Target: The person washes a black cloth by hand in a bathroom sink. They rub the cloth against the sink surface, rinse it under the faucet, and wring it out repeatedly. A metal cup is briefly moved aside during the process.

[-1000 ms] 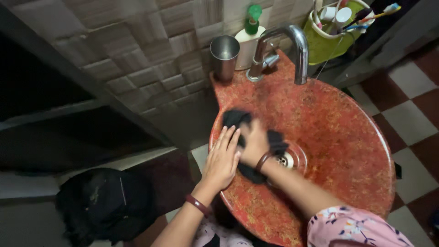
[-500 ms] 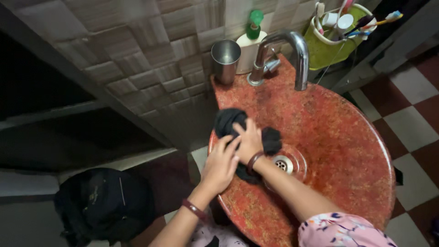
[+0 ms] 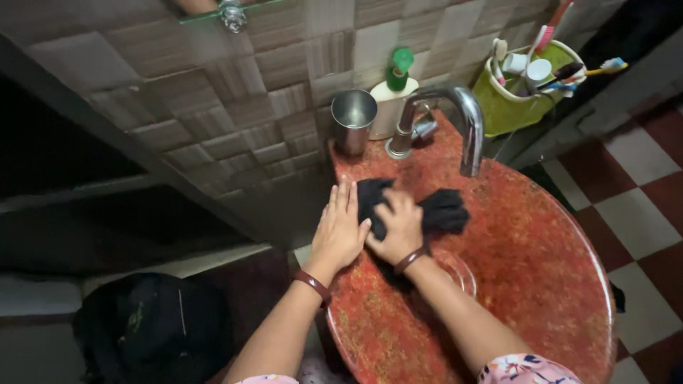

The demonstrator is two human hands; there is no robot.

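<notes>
I'm pressing a crumpled black cloth [image 3: 427, 208] against the inner wall of the round red speckled stone basin [image 3: 541, 242], on its far-left side, just below the curved chrome tap [image 3: 455, 121]. My right hand [image 3: 400, 229] is lying on top of the cloth, fingers curled loosely over it, grip half closed on the fabric; part of the cloth is sticking out to the right of my knuckles. My left hand [image 3: 339, 229] is lying flat with fingers straight and together, grip fully open, palm down on the basin rim, its fingertips touching the cloth's left edge. I'm wearing a dark brown bangle on each wrist.

On the basin's back ledge a steel tumbler [image 3: 353, 119] is standing upright, just beside a white soap bottle with a green pump [image 3: 393, 91]. A lime-green plastic holder with toothbrushes [image 3: 518, 84] is hanging to the right. A black bag [image 3: 146, 323] is lying on the floor at lower left.
</notes>
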